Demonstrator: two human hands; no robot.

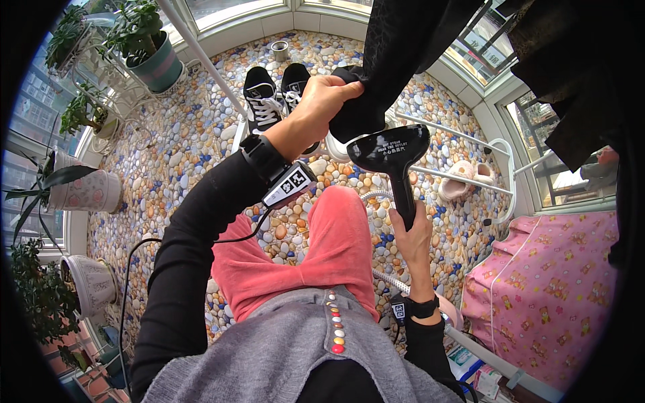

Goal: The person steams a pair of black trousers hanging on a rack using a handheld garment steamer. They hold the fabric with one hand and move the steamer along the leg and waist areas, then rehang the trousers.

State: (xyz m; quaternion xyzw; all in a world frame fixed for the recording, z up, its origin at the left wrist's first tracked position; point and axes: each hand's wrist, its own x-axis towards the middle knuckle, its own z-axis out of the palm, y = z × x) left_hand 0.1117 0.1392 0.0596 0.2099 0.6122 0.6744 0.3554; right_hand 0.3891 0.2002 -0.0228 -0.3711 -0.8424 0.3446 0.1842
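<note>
My left hand (322, 106) pinches the lower end of a hanging black garment (398, 45) and draws it out to the left. In my right hand (414, 237) is the handle of a black garment steamer head (390, 151), which bears a printed steam warning. The steamer's wide top edge lies just below the hanging cloth; whether they touch cannot be told. A pale ribbed hose (390, 279) runs behind my right wrist, and its joint with the handle is hidden by my hand.
Black sneakers (262, 103) with white laces stand ahead on the pebble-patterned floor (196, 136). White rack tubes (461, 179) cross near pink slippers (456, 181). Potted plants (155, 63) line the left. At right are more dark clothes (559, 101) and a pink bear-print cover (544, 292).
</note>
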